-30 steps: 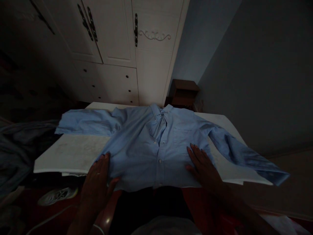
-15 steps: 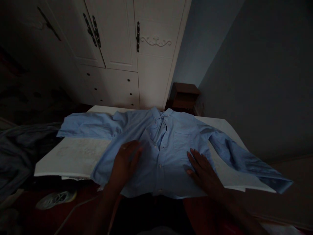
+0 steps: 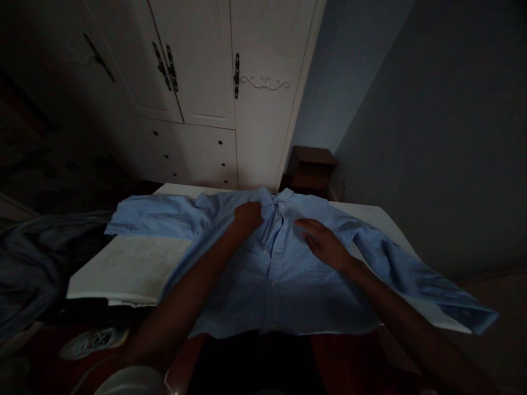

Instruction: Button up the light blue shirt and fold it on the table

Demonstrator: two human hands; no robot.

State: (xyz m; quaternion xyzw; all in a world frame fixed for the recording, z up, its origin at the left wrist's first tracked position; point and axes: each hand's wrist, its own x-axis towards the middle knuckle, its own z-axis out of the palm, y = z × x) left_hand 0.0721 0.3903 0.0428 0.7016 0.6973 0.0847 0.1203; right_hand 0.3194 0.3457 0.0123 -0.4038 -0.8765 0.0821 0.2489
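While forearms point(image 3: 201, 280) slant inward, hands point(image 3: 248, 215) point(image 3: 327, 247) flank the placket point(image 3: 273, 296).

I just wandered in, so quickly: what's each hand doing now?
Left hand: curled near the collar; whether it grips cloth can't be told.
Right hand: open, over the blue shirt, holding nothing visible.

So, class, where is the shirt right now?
In the head view, the shirt lies spread across the white table at centre, with the left hand near its collar, the right hand over its chest, and the cupboard beyond.
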